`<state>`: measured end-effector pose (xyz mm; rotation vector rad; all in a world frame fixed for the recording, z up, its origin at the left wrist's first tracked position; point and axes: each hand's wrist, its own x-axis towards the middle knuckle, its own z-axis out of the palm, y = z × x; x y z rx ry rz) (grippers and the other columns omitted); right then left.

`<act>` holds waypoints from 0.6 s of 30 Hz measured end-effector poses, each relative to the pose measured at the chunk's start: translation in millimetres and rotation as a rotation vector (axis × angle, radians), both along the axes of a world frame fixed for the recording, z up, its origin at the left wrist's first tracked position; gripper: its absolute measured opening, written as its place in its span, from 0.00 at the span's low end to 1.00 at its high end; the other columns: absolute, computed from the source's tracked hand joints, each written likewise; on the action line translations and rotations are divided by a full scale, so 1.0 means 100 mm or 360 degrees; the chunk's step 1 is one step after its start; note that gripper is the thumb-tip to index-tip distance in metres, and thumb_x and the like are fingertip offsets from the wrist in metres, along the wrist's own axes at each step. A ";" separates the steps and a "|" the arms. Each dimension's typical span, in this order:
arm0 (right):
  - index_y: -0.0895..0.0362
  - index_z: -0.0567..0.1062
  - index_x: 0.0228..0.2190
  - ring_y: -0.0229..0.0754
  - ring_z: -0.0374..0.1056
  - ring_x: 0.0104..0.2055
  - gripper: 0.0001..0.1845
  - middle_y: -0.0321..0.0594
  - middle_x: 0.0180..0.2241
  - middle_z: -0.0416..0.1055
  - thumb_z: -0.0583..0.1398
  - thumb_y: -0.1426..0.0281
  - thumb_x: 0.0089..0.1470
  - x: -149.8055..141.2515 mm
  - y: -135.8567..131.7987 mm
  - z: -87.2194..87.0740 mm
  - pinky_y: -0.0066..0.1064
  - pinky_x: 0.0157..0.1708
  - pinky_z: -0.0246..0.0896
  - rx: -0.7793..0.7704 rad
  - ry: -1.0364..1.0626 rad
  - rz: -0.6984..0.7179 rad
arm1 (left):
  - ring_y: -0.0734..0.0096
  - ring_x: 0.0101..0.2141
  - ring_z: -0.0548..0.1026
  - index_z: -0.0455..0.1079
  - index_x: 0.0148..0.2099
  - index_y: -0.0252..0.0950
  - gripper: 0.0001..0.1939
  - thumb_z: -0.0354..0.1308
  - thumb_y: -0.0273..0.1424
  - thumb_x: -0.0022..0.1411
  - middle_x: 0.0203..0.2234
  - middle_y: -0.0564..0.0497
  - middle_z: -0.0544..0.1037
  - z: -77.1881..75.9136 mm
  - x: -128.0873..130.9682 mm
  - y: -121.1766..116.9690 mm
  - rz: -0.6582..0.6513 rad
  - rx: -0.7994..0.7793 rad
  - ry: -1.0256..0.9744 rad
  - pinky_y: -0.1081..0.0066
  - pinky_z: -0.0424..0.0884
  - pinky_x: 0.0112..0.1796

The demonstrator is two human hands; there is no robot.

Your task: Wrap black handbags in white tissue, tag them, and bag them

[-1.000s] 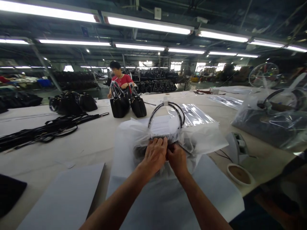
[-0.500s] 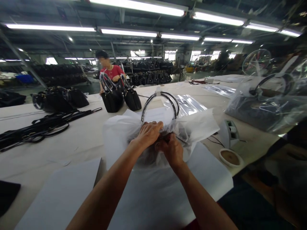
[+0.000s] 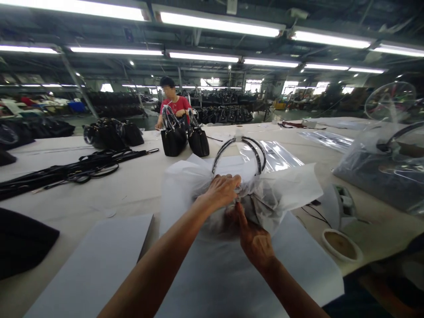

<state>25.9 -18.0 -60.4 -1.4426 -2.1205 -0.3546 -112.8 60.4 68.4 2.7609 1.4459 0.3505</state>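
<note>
In the middle of the table stands a handbag [image 3: 218,224] in a thin, cloudy plastic wrap, its two dark handles [image 3: 259,155] arching up behind my hands. Over its top edge lies my left hand [image 3: 222,190], fingers curled down and closed on the bag and its wrap. My right hand [image 3: 256,240] is at the front right of the bag's top, gripping it, with one finger or thumb pointing up towards the left hand. The wrap and the hand itself hide its other fingertips. Loose white sheets [image 3: 298,183] spread around and under the bag.
A roll of tape [image 3: 342,245] and a tape dispenser [image 3: 339,205] are at the right, near a plastic-covered bag [image 3: 374,172]. Black straps [image 3: 79,170] and white board [image 3: 89,260] lie left. Across the table a person in red [image 3: 175,106] handles black handbags [image 3: 174,139].
The view has swung left, so everything sits further right. My right hand has shifted slightly down and opened from a tighter curl, one digit now stretched upward. The left hand stays on the bag's top.
</note>
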 end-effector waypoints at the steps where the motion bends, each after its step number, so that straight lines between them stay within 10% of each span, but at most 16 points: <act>1: 0.66 0.59 0.58 0.41 0.68 0.20 0.33 0.46 0.25 0.75 0.45 0.83 0.49 0.03 -0.02 -0.03 0.28 0.22 0.65 0.0069 -0.0008 0.0027 | 0.65 0.39 0.72 0.65 0.43 0.37 0.09 0.56 0.30 0.59 0.38 0.51 0.73 0.02 -0.02 -0.05 -0.0063 0.0042 0.0000 0.68 0.66 0.42; 4: 0.64 0.53 0.61 0.39 0.67 0.19 0.34 0.47 0.29 0.76 0.46 0.83 0.50 0.07 -0.05 -0.04 0.27 0.21 0.66 0.0241 0.0009 0.0108 | 0.64 0.50 0.67 0.66 0.44 0.35 0.08 0.52 0.31 0.63 0.47 0.47 0.71 0.12 -0.20 -0.21 -0.0270 0.0462 -0.0143 0.66 0.62 0.50; 7: 0.66 0.47 0.62 0.39 0.65 0.16 0.34 0.43 0.23 0.74 0.46 0.82 0.53 0.07 -0.06 -0.03 0.26 0.17 0.63 0.0286 0.0026 0.0150 | 0.58 0.56 0.60 0.59 0.55 0.31 0.25 0.54 0.41 0.61 0.53 0.40 0.66 0.22 -0.54 -0.24 -0.0020 0.0882 -0.0429 0.58 0.52 0.57; 11: 0.66 0.47 0.62 0.40 0.66 0.16 0.32 0.45 0.24 0.75 0.46 0.80 0.56 0.05 -0.06 -0.06 0.27 0.17 0.63 0.0266 0.0072 0.0129 | 0.52 0.52 0.65 0.56 0.59 0.29 0.44 0.63 0.50 0.48 0.46 0.40 0.73 0.23 -1.06 -0.06 0.0460 0.0298 -0.0410 0.47 0.46 0.57; 14: 0.66 0.47 0.62 0.40 0.66 0.16 0.31 0.46 0.26 0.75 0.46 0.77 0.58 0.05 -0.04 -0.10 0.27 0.17 0.63 0.0248 0.0105 0.0130 | 0.57 0.41 0.73 0.68 0.47 0.34 0.28 0.64 0.46 0.49 0.36 0.47 0.77 0.15 -1.25 -0.11 0.0557 -0.0038 -0.0390 0.58 0.65 0.47; 18: 0.65 0.47 0.62 0.42 0.70 0.21 0.30 0.49 0.31 0.76 0.46 0.76 0.59 0.06 0.00 -0.15 0.28 0.19 0.65 0.0197 0.0194 0.0159 | 0.68 0.28 0.72 0.69 0.31 0.35 0.08 0.54 0.33 0.61 0.24 0.52 0.74 -0.12 -1.05 -0.63 0.0207 0.0619 -0.0367 0.67 0.66 0.35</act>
